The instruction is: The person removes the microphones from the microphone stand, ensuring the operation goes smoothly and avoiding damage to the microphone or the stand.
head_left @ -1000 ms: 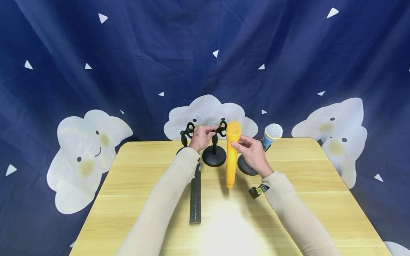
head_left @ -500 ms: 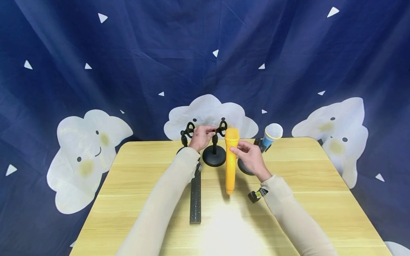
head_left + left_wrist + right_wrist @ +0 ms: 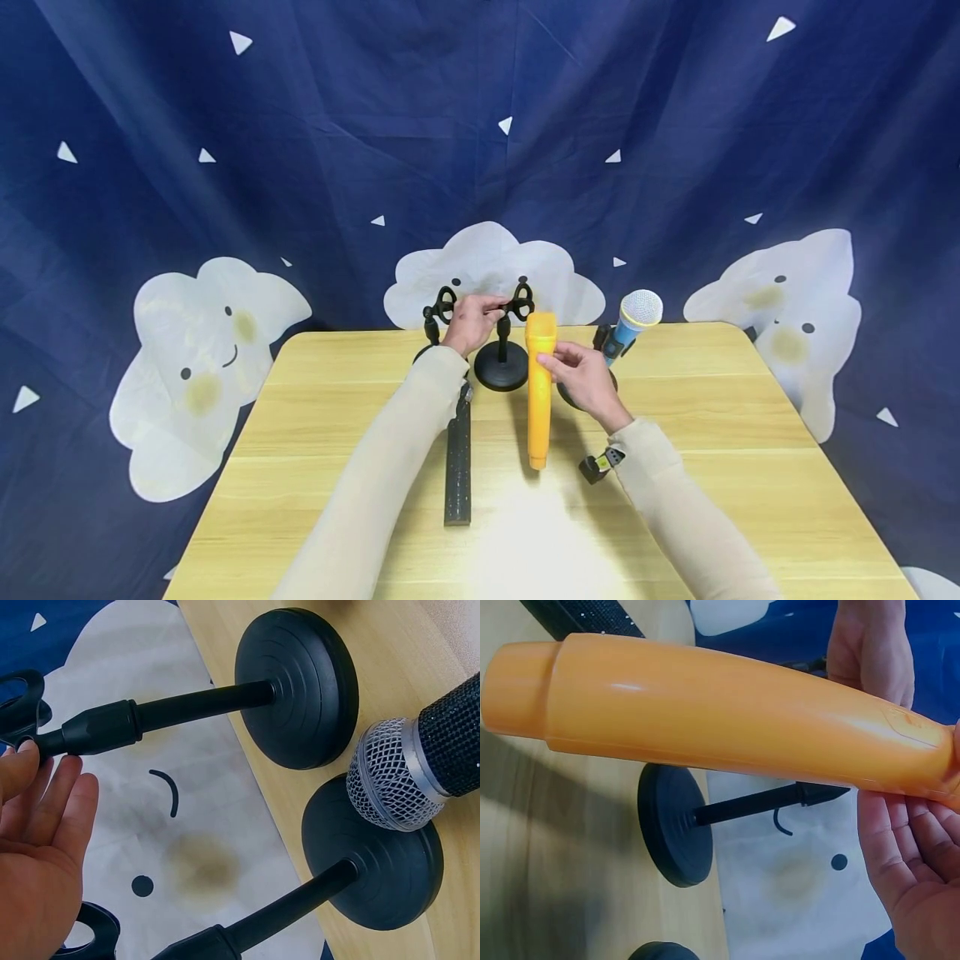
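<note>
My right hand [image 3: 588, 382] grips an orange-yellow microphone [image 3: 539, 392] near its head and holds it upright above the table. In the right wrist view the microphone's plain handle [image 3: 705, 709] stretches across the picture, partly covering a black stand. My left hand [image 3: 471, 323] pinches the top of the middle microphone stand [image 3: 501, 367], just below its clip [image 3: 519, 304]. The left wrist view shows thumb and fingers [image 3: 64, 799] at the joint over the stand's pole. The orange-yellow microphone is apart from the clip, in front of it.
Left of the middle stand is another black stand [image 3: 431, 325], partly hidden by my left arm. A blue microphone [image 3: 626, 332] with a silver head sits tilted in the right-hand stand. A black glittery microphone [image 3: 458, 475] lies on the wooden table [image 3: 322, 433].
My right hand has brought the orange-yellow microphone down and slightly nearer to me, uncovering more of the right-hand stand. My left hand has stayed at the middle stand.
</note>
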Motion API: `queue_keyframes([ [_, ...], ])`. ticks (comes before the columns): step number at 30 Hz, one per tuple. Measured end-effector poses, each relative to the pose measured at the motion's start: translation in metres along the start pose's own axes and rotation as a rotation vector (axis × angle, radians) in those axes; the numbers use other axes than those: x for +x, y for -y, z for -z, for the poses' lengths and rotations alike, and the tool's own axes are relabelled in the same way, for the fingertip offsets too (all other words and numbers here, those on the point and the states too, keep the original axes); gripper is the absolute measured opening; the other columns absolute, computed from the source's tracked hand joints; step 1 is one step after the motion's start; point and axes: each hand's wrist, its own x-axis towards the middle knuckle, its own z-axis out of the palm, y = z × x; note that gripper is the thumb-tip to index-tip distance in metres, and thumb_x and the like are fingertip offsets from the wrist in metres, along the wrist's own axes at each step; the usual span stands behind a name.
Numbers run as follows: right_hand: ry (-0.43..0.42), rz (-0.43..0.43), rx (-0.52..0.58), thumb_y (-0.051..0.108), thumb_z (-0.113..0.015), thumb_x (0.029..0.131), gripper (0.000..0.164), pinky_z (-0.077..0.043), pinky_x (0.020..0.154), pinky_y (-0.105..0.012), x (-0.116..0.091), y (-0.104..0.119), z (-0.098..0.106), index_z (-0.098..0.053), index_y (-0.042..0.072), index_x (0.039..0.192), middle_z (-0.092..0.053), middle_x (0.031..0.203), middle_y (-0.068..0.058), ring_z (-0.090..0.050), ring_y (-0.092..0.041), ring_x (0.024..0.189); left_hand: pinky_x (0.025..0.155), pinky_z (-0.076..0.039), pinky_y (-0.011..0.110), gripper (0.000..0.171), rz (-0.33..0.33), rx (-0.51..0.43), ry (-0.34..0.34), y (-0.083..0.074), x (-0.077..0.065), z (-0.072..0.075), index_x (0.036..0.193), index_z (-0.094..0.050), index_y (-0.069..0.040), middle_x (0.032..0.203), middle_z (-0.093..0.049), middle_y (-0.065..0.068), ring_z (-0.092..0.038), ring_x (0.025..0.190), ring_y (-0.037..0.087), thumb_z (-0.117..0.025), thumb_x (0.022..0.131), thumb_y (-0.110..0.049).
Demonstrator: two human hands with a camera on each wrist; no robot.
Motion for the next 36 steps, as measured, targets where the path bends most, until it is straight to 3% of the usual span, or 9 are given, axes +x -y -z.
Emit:
queue_keyframes([
  [7, 0.002, -0.033, -0.017, 0.02, -0.074, 0.093, 0.036, -0.061, 0.074, -0.044, -0.001, -0.009, -0.003, -0.069, -0.007, 0.117, -0.074, 0.096, -0.018, -0.069, -0.009, 0.071, 0.095, -0.054, 0.031, 0.028, -0.006, -0.009, -0.004, -0.001, -0.002, 0.001, 0.126, -0.071, -0.011, 0.124, -0.069, 0.009, -0.067, 0.112, 0.022, -0.064, 0.098, -0.008],
  [21, 0.044, -0.126, 0.039, 0.017, -0.074, 0.093, 0.034, -0.062, 0.071, -0.035, -0.003, -0.026, -0.012, -0.069, -0.008, 0.115, -0.074, 0.1, -0.018, -0.072, -0.015, 0.08, 0.095, -0.054, 0.03, 0.028, -0.01, -0.008, -0.005, -0.003, -0.002, 0.0, 0.124, -0.072, -0.011, 0.121, -0.071, 0.009, -0.068, 0.11, 0.021, -0.065, 0.098, -0.008],
  [28, 0.055, -0.149, -0.013, 0.021, -0.075, 0.092, 0.035, -0.061, 0.076, -0.048, -0.004, -0.039, -0.016, -0.071, -0.007, 0.112, -0.074, 0.092, -0.013, -0.069, -0.013, 0.073, 0.095, -0.054, 0.03, 0.028, 0.009, -0.01, -0.005, -0.004, -0.002, 0.001, 0.124, -0.072, -0.011, 0.121, -0.071, 0.008, -0.068, 0.109, 0.021, -0.065, 0.098, -0.008],
  [36, 0.064, -0.173, -0.044, 0.023, -0.075, 0.092, 0.035, -0.061, 0.075, -0.046, -0.005, -0.051, -0.023, -0.071, -0.007, 0.11, -0.074, 0.091, -0.012, -0.067, -0.012, 0.071, 0.094, -0.054, 0.03, 0.029, 0.015, -0.02, -0.004, -0.005, -0.002, 0.002, 0.125, -0.071, -0.01, 0.121, -0.071, 0.008, -0.068, 0.109, 0.02, -0.065, 0.097, -0.007],
])
